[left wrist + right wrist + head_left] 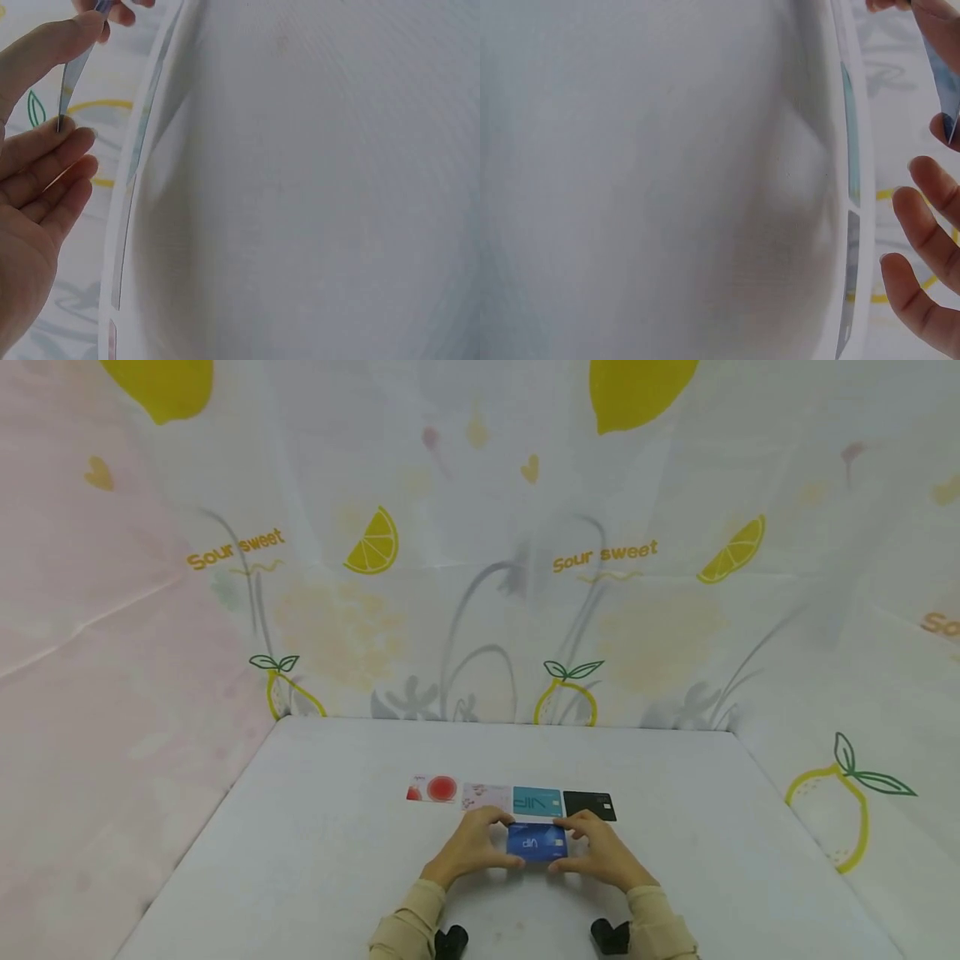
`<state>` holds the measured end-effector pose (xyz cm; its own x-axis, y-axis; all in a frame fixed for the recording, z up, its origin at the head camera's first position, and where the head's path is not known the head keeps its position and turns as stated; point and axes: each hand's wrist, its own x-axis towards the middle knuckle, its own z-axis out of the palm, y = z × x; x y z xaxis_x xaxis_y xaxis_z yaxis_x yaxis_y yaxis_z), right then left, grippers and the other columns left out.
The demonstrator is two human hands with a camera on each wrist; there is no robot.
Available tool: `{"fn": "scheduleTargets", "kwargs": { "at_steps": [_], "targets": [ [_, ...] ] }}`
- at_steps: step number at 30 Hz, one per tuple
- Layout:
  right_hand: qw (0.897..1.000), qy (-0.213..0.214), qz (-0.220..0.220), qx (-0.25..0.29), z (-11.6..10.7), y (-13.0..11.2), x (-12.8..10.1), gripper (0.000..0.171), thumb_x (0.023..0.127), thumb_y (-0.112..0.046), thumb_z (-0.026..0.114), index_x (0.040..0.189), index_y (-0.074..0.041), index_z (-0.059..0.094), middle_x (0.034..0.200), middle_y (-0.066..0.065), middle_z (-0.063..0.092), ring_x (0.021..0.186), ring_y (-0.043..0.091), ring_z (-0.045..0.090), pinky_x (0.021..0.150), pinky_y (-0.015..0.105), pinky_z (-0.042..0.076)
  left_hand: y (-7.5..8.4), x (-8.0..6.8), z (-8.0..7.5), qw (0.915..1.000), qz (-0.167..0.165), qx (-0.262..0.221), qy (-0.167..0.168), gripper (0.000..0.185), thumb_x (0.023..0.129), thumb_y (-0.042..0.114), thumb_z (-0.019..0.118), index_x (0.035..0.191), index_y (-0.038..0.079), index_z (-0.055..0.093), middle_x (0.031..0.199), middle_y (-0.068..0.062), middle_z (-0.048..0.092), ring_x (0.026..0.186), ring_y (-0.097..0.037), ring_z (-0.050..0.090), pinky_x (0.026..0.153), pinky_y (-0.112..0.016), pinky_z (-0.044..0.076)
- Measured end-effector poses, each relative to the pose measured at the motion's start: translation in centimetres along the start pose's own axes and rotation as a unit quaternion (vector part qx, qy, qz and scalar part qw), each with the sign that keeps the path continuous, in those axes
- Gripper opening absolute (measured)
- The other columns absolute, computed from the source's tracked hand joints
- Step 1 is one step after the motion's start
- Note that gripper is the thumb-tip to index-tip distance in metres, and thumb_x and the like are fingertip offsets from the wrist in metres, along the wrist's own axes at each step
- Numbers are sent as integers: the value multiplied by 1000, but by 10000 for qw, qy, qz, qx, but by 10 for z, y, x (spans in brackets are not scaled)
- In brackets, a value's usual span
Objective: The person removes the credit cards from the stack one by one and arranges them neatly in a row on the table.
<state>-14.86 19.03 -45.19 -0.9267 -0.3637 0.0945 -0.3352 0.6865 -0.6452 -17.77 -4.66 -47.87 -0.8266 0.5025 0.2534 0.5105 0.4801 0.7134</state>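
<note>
While my left hand (468, 846) pinches one short edge of the dark blue card (536, 842) and my right hand (596, 850) pinches the other, the card sits between them just above the white table (300, 860), near its front middle. From my left wrist, the card (75, 71) shows edge-on, caught between thumb and fingertips (71, 135). Just beyond my hands, four more cards lie flat in a row: a white card with a red circle (432, 789), a pale pink card (486, 795), a teal card (537, 801) and a black card (589, 804). Lemon-printed cloth (480, 568) hangs behind the table.
</note>
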Motion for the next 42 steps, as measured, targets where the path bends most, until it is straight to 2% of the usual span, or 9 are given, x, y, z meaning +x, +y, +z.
{"fn": "scheduleTargets", "kwargs": {
  "at_steps": [8,13,28,36,42],
  "targets": [
    [9999,-12,15,-136,-6,5,0,65,68,-31,83,120,1,61,102,9,54,91,23,54,72,34,48,4,5,4,10000,26,62,-8,55,65,31,85,106,0,65,100,-6,66,98,-20,59,91,-39,47],
    [9998,-15,47,-192,-10,6,-3,65,68,-31,83,120,1,61,102,10,54,91,24,55,73,38,49,4,9,8,9999,76,137,-11,56,66,33,85,107,-1,66,100,-6,67,97,-20,59,90,-37,48],
    [9993,53,-33,-360,-26,18,-10,65,69,-32,82,119,4,60,98,9,54,90,27,56,72,40,49,14,22,20,9986,394,331,95,55,66,32,85,105,-1,66,99,-7,67,97,-23,59,88,-33,47],
    [9990,82,17,-444,-34,24,-12,65,69,-30,83,120,5,59,104,14,56,91,29,56,72,43,50,20,32,25,9977,529,410,98,53,66,31,85,104,0,66,98,-6,67,96,-20,59,88,-31,47],
    [9990,33,133,-422,-40,27,-16,65,71,-29,82,121,5,58,108,18,56,92,31,56,73,46,50,26,39,30,9984,400,398,-15,53,66,31,85,105,0,66,100,-7,67,98,-19,59,89,-30,47]
  ]
}}
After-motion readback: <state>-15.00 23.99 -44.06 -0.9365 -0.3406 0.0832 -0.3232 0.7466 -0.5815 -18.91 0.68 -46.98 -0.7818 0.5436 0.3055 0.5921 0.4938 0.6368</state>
